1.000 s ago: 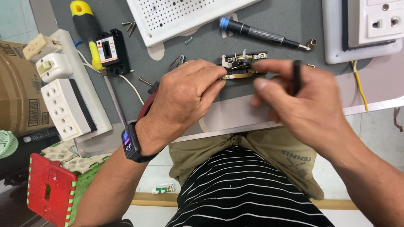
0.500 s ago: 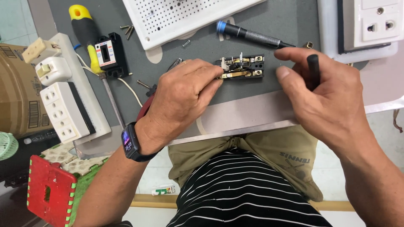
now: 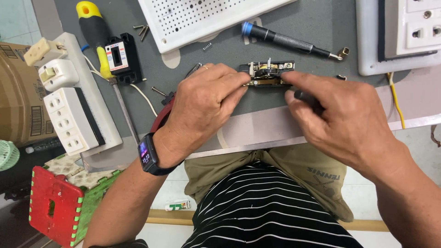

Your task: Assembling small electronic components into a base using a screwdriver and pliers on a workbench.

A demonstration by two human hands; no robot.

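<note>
At the far left, a socket strip [image 3: 69,121] and a small switch [image 3: 57,74] are mounted on a white board. Just right of them a yellow-handled screwdriver [image 3: 94,32] lies on the grey table [image 3: 321,32] beside a black breaker [image 3: 120,57], with loose screws [image 3: 142,30] near a perforated white plate [image 3: 202,18].

The left hand [image 3: 202,105], a watch [image 3: 148,156] on its wrist, is closed on the left end of a small switch mechanism [image 3: 268,73], pinched between thumb and fingers. The mechanism rests on the table near its front edge, at the centre of the view, its brass contacts and black body exposed. It is touched at its right end by the forefinger of the right hand [image 3: 344,119], in which a dark tool handle [image 3: 308,98] is also gripped; the tip of that tool is hidden by the fingers.

The step in hand is judged to be work on the opened mechanism, which is steadied from both ends. The next move would call for a firm hold by the left hand while the tool tip is brought to a contact or screw.

Farther right, a blue-capped driver [image 3: 285,41] lies above the mechanism, and a white socket panel [image 3: 404,32] sits at the table's corner.
</note>
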